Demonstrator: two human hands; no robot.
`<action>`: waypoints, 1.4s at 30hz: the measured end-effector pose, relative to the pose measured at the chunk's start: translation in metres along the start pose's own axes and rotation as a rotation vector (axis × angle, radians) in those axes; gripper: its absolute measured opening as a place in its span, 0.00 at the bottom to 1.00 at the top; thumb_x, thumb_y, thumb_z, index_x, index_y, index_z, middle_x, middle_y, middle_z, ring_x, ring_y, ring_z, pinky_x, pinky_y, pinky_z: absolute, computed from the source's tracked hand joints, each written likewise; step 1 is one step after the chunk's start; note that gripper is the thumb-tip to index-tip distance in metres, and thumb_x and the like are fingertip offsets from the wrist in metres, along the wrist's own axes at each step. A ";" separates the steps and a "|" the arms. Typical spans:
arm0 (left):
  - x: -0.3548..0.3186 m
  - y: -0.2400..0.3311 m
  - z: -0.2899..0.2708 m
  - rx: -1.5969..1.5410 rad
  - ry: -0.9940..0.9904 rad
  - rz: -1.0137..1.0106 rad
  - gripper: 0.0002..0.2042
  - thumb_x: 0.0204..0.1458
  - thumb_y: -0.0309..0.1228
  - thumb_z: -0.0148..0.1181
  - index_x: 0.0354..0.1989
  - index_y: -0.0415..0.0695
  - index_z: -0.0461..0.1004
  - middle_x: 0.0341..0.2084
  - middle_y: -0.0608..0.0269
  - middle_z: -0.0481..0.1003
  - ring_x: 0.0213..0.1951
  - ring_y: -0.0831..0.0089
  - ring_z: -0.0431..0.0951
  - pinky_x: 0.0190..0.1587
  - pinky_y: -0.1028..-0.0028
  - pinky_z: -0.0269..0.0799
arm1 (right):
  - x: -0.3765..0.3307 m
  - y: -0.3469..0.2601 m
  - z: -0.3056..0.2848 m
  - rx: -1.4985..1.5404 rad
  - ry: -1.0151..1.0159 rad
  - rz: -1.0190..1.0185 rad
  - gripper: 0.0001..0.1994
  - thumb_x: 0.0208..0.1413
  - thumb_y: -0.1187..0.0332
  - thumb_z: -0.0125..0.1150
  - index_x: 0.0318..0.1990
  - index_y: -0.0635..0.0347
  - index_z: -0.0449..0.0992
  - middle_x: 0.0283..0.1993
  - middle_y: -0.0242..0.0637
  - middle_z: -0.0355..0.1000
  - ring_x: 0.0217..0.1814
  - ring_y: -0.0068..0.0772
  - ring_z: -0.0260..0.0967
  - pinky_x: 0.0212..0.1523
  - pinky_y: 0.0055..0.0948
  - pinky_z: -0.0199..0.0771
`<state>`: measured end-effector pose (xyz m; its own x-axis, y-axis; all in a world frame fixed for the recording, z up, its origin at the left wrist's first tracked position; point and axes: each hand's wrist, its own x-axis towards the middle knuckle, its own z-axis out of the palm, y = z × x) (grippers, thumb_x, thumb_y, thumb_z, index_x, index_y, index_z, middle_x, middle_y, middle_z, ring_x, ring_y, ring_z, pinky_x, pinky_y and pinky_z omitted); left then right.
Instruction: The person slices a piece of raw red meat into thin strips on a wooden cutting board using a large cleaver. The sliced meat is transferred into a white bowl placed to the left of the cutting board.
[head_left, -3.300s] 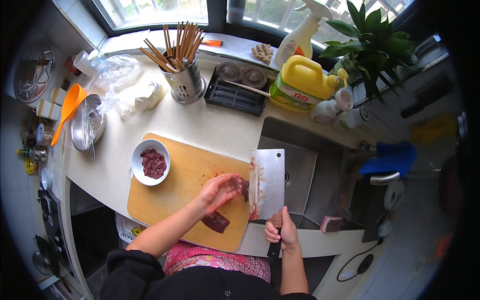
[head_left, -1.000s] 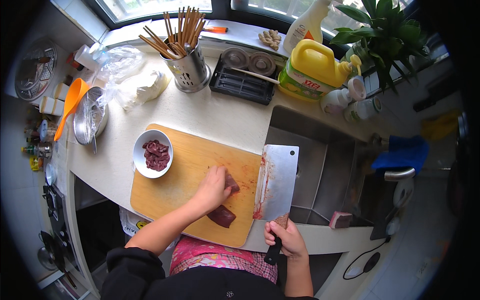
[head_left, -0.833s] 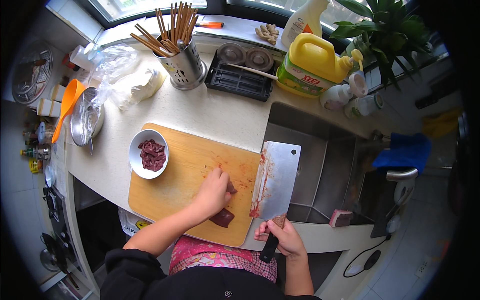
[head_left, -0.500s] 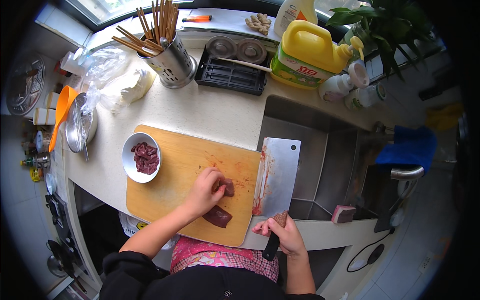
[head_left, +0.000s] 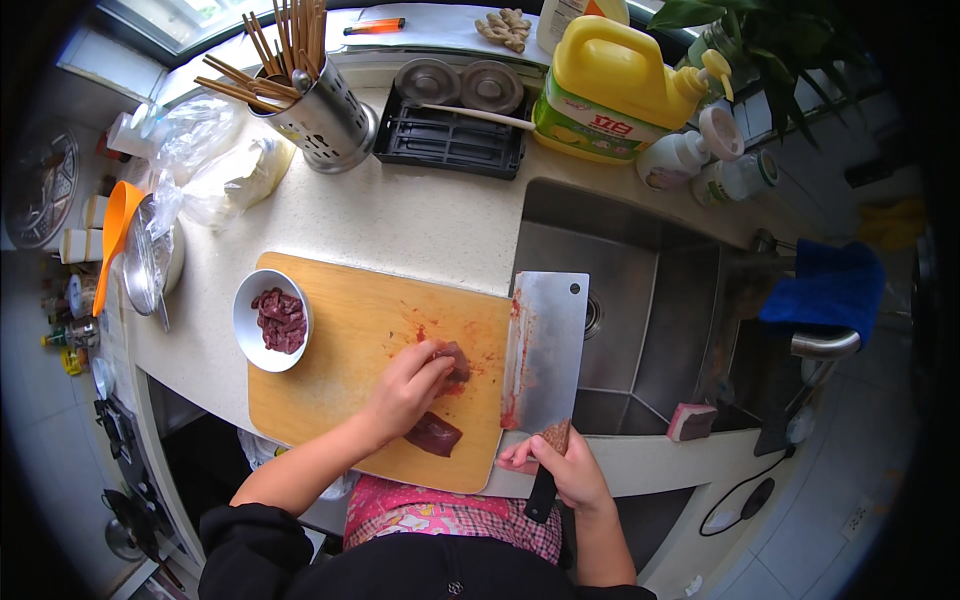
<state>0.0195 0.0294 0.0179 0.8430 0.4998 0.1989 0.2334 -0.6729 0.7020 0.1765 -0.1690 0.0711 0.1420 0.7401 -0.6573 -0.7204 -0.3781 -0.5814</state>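
My left hand (head_left: 408, 388) is over the wooden cutting board (head_left: 340, 400), its fingers closed on a small piece of dark red meat (head_left: 456, 362). A second, longer chunk of the same meat (head_left: 434, 435) lies just nearer to me, below that wrist. In my right hand (head_left: 568, 470) is a cleaver (head_left: 545, 350), gripped by its dark handle. Its broad blade, streaked with red on the left side, points away from me past the board's right edge and partly over the sink. A white bowl (head_left: 243, 325) on the board's left side contains cut strips of dark red meat (head_left: 280, 320).
Right of the board lies the steel sink (head_left: 590, 240), with a sponge (head_left: 690, 422) on its near rim. Along the back stand a chopstick holder (head_left: 325, 125), a black rack (head_left: 450, 145) and a yellow jug (head_left: 605, 90). Plastic bags (head_left: 230, 180) sit at the left.
The whole view has shifted slightly. My left fingers have moved a little over the small meat piece, now covering more of its near side. The cleaver stays about where it was beside the board.
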 end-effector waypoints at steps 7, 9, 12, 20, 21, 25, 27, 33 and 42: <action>-0.014 -0.023 -0.003 0.097 -0.124 0.207 0.15 0.40 0.23 0.59 0.40 0.34 0.75 0.42 0.54 0.73 0.37 0.59 0.75 0.40 0.66 0.73 | -0.014 -0.009 0.033 -0.810 0.192 -0.058 0.22 0.60 0.64 0.57 0.57 0.69 0.63 0.33 0.47 0.75 0.34 0.43 0.77 0.39 0.37 0.78; -0.012 -0.021 -0.005 0.089 -0.138 0.214 0.15 0.41 0.23 0.59 0.40 0.35 0.75 0.41 0.54 0.73 0.37 0.58 0.75 0.40 0.66 0.73 | -0.017 -0.004 0.037 -0.899 0.138 -0.133 0.27 0.59 0.63 0.59 0.61 0.69 0.60 0.35 0.53 0.75 0.35 0.50 0.78 0.37 0.40 0.77; -0.010 -0.022 -0.006 0.075 -0.166 0.205 0.14 0.40 0.22 0.59 0.38 0.35 0.76 0.39 0.54 0.73 0.38 0.57 0.75 0.41 0.65 0.73 | -0.017 -0.004 0.043 -1.000 0.091 -0.186 0.26 0.60 0.60 0.57 0.59 0.71 0.62 0.36 0.56 0.75 0.36 0.58 0.75 0.36 0.44 0.76; -0.019 -0.032 -0.001 0.007 -0.141 0.165 0.15 0.37 0.20 0.64 0.37 0.36 0.76 0.37 0.53 0.74 0.39 0.54 0.75 0.42 0.63 0.74 | -0.016 -0.004 0.040 -1.160 0.064 -0.189 0.24 0.62 0.60 0.53 0.57 0.73 0.64 0.31 0.54 0.75 0.30 0.56 0.75 0.30 0.45 0.76; -0.019 -0.032 -0.001 0.006 -0.129 0.165 0.15 0.37 0.20 0.64 0.38 0.36 0.76 0.38 0.53 0.74 0.40 0.54 0.76 0.42 0.63 0.74 | -0.014 -0.004 0.041 -1.175 0.065 -0.192 0.24 0.61 0.60 0.53 0.57 0.73 0.64 0.31 0.54 0.75 0.30 0.55 0.75 0.29 0.45 0.76; -0.020 -0.033 0.000 -0.012 -0.104 0.165 0.17 0.36 0.21 0.66 0.39 0.36 0.76 0.39 0.51 0.75 0.42 0.53 0.76 0.44 0.63 0.75 | -0.008 -0.006 0.050 -1.265 0.080 -0.219 0.25 0.61 0.59 0.54 0.56 0.74 0.65 0.28 0.53 0.74 0.26 0.53 0.75 0.25 0.43 0.75; -0.020 -0.034 0.000 -0.026 -0.106 0.161 0.18 0.36 0.21 0.66 0.40 0.35 0.76 0.41 0.50 0.75 0.42 0.53 0.77 0.45 0.63 0.75 | 0.001 -0.007 0.053 -1.282 0.079 -0.242 0.25 0.60 0.59 0.55 0.56 0.74 0.65 0.27 0.52 0.74 0.25 0.52 0.75 0.24 0.42 0.75; -0.016 -0.033 0.002 -0.060 -0.092 0.163 0.18 0.36 0.21 0.66 0.41 0.34 0.76 0.44 0.48 0.75 0.43 0.53 0.77 0.46 0.62 0.75 | 0.041 -0.011 0.064 -1.276 0.054 -0.296 0.25 0.60 0.60 0.55 0.56 0.74 0.65 0.27 0.52 0.74 0.26 0.53 0.75 0.25 0.43 0.76; -0.011 -0.030 0.000 -0.082 -0.052 0.160 0.16 0.39 0.21 0.64 0.40 0.34 0.75 0.41 0.49 0.74 0.43 0.52 0.77 0.46 0.61 0.75 | 0.005 -0.010 0.048 -1.229 0.057 -0.244 0.25 0.61 0.60 0.54 0.57 0.72 0.63 0.30 0.52 0.75 0.29 0.54 0.75 0.28 0.45 0.77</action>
<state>0.0035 0.0447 -0.0054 0.8907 0.3594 0.2783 0.0557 -0.6939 0.7179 0.1520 -0.1342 0.0969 0.2334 0.8502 -0.4719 0.4332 -0.5254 -0.7324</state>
